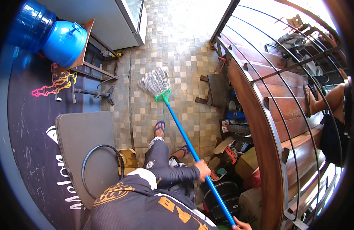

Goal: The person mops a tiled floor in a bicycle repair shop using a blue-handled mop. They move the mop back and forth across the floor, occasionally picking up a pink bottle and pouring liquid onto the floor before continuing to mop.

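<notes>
The left hand (203, 170) has its fingers closed around the blue handle of the mop (182, 132), partway along its length. The right hand (243, 225), partly cut off, has its visible fingers curled on the handle near its upper end. From there the handle slants across the floor (188, 71) to a green clamp (163, 96); the grey-and-white strands (155, 82) spread over the tiles beyond it, nearer the floor's left edge than its right. Both feet, in blue flip-flops (160, 125), stand to the left of the handle. Along the floor's right edge are a dark low stool (217, 89), assorted clutter, and a wooden bench (280, 111) behind metal bars, with another person's bare leg (323, 100) over it. Along the left edge are a grey panel (83, 134) and, farther off, a blue water jug (35, 23) on a stand.
</notes>
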Motion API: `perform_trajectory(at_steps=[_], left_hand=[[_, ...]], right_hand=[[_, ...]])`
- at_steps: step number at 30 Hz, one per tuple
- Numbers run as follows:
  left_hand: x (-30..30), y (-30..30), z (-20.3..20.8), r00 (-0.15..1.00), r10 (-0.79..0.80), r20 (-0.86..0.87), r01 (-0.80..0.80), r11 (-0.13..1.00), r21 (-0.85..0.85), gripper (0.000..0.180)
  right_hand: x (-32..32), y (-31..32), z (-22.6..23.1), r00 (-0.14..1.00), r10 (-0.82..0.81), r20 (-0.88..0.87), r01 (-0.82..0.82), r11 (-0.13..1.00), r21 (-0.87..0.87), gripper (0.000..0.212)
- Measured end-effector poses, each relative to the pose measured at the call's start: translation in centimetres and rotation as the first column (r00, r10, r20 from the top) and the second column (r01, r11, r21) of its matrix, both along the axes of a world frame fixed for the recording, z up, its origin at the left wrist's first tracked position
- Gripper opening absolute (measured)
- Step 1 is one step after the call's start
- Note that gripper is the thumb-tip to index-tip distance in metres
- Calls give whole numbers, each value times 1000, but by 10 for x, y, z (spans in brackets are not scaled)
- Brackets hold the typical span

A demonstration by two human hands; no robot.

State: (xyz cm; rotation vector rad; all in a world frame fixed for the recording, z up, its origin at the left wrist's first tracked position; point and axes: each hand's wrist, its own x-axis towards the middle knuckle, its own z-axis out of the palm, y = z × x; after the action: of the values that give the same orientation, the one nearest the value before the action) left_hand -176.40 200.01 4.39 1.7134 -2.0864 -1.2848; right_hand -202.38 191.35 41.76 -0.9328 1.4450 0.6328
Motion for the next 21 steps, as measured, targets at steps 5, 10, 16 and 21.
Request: perform_trajectory(at_steps=[5, 10, 16, 21], left_hand=[[-88, 23, 34, 959, -5, -283, -30, 992, -120, 18], [13, 48, -13, 979, -22, -201, -9, 988, -154, 17], [263, 109, -115, 952, -44, 304, 20, 996, 84, 15], [296, 140, -126, 924, -57, 379, 17, 994, 110, 13]], right_hand=[[-52, 2, 87, 973, -52, -223, 74, 993, 91, 55], [15, 24, 10, 998, 58, 11, -59, 998, 26, 55], [176, 101, -187, 943, 95, 319, -110, 994, 29, 56], [184, 140, -220, 929, 60, 365, -96, 992, 80, 56]])
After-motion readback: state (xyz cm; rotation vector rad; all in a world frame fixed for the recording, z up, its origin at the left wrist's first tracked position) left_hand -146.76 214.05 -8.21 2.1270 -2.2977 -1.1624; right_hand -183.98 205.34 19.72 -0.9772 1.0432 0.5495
